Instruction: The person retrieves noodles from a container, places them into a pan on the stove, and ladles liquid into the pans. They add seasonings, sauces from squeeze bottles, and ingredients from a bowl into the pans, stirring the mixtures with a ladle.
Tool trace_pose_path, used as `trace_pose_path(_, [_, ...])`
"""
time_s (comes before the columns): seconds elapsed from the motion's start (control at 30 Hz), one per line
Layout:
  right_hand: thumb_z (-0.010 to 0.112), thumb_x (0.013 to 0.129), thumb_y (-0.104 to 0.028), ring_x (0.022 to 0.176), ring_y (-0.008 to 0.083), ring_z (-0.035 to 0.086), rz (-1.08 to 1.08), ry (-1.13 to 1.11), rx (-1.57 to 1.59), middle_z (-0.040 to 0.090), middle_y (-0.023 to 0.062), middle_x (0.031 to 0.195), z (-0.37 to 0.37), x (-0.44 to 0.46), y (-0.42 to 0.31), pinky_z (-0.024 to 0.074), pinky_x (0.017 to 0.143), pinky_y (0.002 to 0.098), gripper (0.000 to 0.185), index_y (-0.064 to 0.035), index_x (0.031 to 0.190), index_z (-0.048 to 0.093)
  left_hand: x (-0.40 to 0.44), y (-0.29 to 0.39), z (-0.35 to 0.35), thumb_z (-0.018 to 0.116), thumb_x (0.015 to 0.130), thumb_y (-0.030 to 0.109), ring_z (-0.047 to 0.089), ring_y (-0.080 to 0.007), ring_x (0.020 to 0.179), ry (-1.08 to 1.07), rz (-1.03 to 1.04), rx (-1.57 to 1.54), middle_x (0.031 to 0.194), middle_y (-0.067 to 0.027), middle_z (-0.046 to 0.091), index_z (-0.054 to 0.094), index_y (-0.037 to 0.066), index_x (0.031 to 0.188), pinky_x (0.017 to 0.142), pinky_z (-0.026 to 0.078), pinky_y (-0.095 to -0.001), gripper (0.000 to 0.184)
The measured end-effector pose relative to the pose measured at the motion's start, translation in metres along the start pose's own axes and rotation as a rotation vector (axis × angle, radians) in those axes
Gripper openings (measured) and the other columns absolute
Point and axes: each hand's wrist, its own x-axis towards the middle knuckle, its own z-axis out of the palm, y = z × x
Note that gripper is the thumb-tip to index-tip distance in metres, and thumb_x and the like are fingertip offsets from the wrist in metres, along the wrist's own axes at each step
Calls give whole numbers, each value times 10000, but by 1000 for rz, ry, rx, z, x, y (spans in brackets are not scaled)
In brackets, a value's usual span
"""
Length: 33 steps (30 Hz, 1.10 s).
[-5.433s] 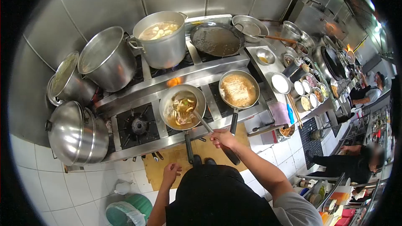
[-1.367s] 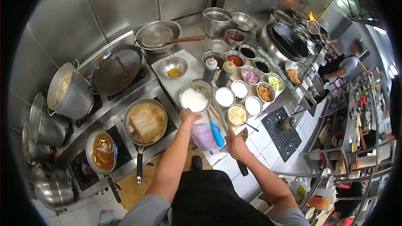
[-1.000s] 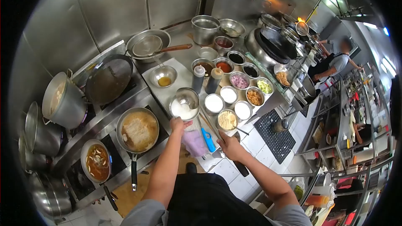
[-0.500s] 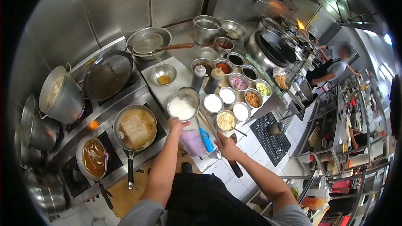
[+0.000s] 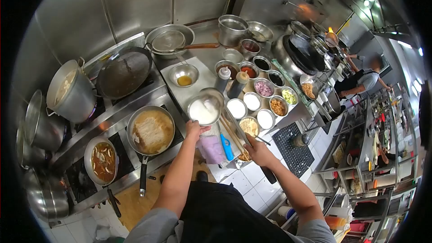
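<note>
My left hand (image 5: 194,130) grips the near rim of a metal bowl (image 5: 191,118) that holds a thick white liquid (image 5: 203,110). My right hand (image 5: 259,152) is wrapped round the handle of a long ladle, whose round head (image 5: 213,97) sits at the far right side of the bowl, over the liquid. The ladle's black grip end (image 5: 268,175) sticks out below my fist. Beside the bowl are a purple cloth (image 5: 212,149), a blue-handled utensil (image 5: 227,147) and wooden chopsticks (image 5: 231,133). Left of it, a frying pan (image 5: 150,128) holds a pale brown layer.
Another pan (image 5: 102,159) with reddish-brown broth, a wok (image 5: 125,71) and a tall pot (image 5: 72,91) stand on the stove. Two squeeze bottles (image 5: 222,79) and several small tubs (image 5: 264,88) crowd the counter. A co-worker (image 5: 363,81) stands far right near a flame (image 5: 330,30).
The view has shifted, so the scene sits further right. The ladle head has risen from within the bowl towards its far rim. Both hands keep their grip.
</note>
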Motion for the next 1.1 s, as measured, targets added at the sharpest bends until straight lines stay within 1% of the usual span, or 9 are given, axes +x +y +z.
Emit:
trace_pose_path(0.23, [532,941,-239,702,478,618,237,-133,-307,599,313,684,30,-4,17,494,664,527,563,-22,1424,341,-8,-6,12,322,917,-11,657,-467,872,68,41,-5,1117,-338,538,314,-148,1194,711,625,-501,309])
trace_pose_path(0.37, [521,947,-223,713,468,631,142,-23,-27,607,331,762,53,-17,20,501,658,506,553,-1,1422,345,-5,-12,12,322,929,-21,654,-465,883,98,64,-54,1151,-330,522,312,-150,1201,702,628,-497,302])
trace_pose_path(0.43, [519,959,-216,556,351,613,8,91,-28,613,235,707,61,-18,30,488,532,431,556,18,1429,334,-2,-15,9,326,923,-19,657,-467,859,109,64,-49,1144,-335,520,294,-133,1226,684,630,-500,325])
trace_pose_path(0.53, [541,969,-219,433,97,426,676,-195,610,437,-7,557,18,-3,-18,373,397,258,604,-7,1471,279,10,-16,-2,331,918,-17,658,-473,839,85,57,-9,1137,-341,516,275,-116,1251,668,632,-498,351])
trace_pose_path(0.77, [523,980,-211,460,109,458,807,-239,1024,469,13,606,-10,3,-12,367,415,261,584,-14,1474,283,6,-6,-3,330,925,-11,656,-472,848,52,8,-19,1133,-337,515,243,-114,1268,698,627,-500,369])
trace_pose_path(0.83, [539,969,-220,504,145,511,607,-246,485,541,82,638,-16,1,-21,421,465,298,583,2,1457,309,7,-7,-6,326,924,-11,655,-473,851,22,12,-9,1129,-338,516,232,-116,1277,702,625,-506,380])
trace_pose_path(0.87, [545,954,-231,565,286,616,442,-210,291,617,223,690,-6,-1,-6,496,557,401,570,11,1430,344,6,-9,-6,322,923,-11,654,-475,854,-12,9,6,1125,-340,518,221,-117,1286,707,623,-513,391])
trace_pose_path(0.97, [535,944,-231,672,440,644,165,-106,-102,617,330,753,0,0,1,509,666,489,550,-2,1414,365,1,-11,0,310,925,-11,654,-477,860,5,44,-25,1117,-338,524,233,-120,1280,700,623,-516,380])
trace_pose_path(1.1, [524,941,-227,689,492,622,192,-139,-204,619,326,743,8,5,9,497,666,552,563,-39,1432,324,-1,-12,10,331,930,-3,654,-475,880,72,41,-8,1098,-334,552,317,-132,1235,716,624,-500,331])
